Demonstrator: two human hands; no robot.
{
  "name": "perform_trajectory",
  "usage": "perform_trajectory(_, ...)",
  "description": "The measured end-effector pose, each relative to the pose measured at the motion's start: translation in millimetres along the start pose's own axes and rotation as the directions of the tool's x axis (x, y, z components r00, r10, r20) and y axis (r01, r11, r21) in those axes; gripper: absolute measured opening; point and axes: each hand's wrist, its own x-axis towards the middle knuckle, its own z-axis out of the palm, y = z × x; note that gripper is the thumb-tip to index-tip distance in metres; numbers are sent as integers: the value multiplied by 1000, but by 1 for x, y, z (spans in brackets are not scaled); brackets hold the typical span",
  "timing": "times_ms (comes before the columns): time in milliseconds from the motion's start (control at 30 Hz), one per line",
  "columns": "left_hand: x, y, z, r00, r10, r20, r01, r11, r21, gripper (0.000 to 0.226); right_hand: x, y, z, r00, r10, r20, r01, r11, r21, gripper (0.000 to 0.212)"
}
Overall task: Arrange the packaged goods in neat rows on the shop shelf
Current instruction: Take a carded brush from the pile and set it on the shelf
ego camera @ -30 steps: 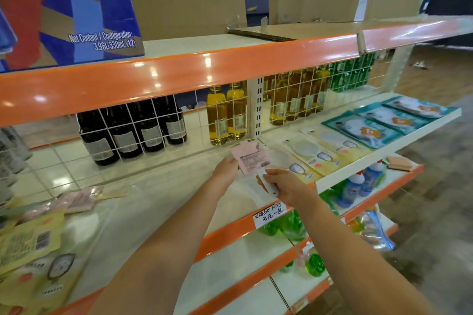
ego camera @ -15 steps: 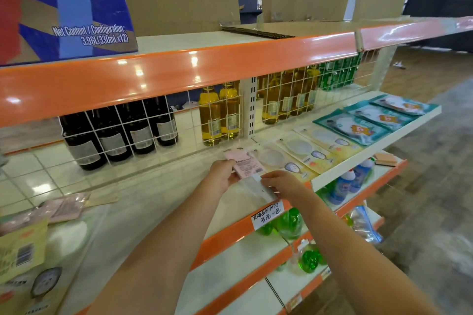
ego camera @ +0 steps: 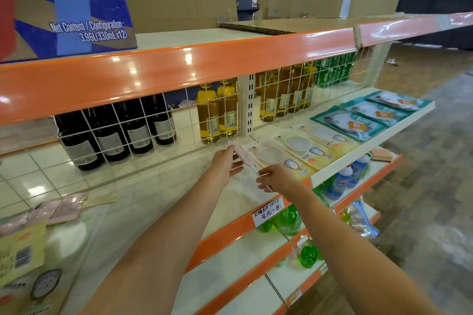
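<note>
1. Holding a thin pink packet (ego camera: pixel 242 157) between them, both hands reached over the white shelf (ego camera: pixel 153 202); the packet was seen nearly edge-on and tilted, just above the shelf surface.
2. The left hand (ego camera: pixel 225 163) gripped the packet's far end, at 11 o'clock of the pair, with fingers curled round its edge.
3. The right hand (ego camera: pixel 275 178) pinched the packet's near end, at 5 o'clock from the left hand, with thumb and fingertips closed on it.
4. Yellow packets (ego camera: pixel 297 151) lay flat in a row at 2 o'clock from the hands, the nearest just beside the pink packet.
5. Teal packets (ego camera: pixel 363 120) continued the row farther along the same direction, toward the shelf's end.
6. Loose pink packets (ego camera: pixel 61 208) lay at 9 o'clock, well apart from the hands; a yellow packet with a barcode (ego camera: pixel 23 258) lay at 8 o'clock near the frame's edge.
7. A white wire grid (ego camera: pixel 143 135) backed the shelf at 12 o'clock; dark bottles (ego camera: pixel 110 133) and yellow bottles (ego camera: pixel 217 112) stood behind it.
8. A handwritten price tag (ego camera: pixel 268 211) was fixed to the orange shelf edge at 6 o'clock, directly beneath the right hand.
9. A blue carton (ego camera: pixel 76 5) stood on the upper shelf at 11 o'clock.
</note>
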Motion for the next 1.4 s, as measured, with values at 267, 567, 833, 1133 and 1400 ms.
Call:
perform_trajectory(267,5,-6,0,997,-78,-26,79,996,48,29,-13,-6,-8,984,-12,176,-74,877,475,20)
perform_trajectory(567,6,-19,2,974,-186,130,200,974,-103,17,-18,3,-13,944,21,328,-230,754,615,8)
perform_trajectory(833,11,-28,2,974,-186,132,208,962,-179,23,-22,15,-18,962,78,262,-239,704,669,12)
perform_trajectory(1133,16,-39,-2,981,-182,66,189,972,-140,31,-19,29,-31,977,191,-95,-150,930,336,19)
perform_trajectory(1400,26,-24,-3,989,-126,-75,116,984,-132,31,17,24,-40,972,-77,-222,9,956,-294,26)
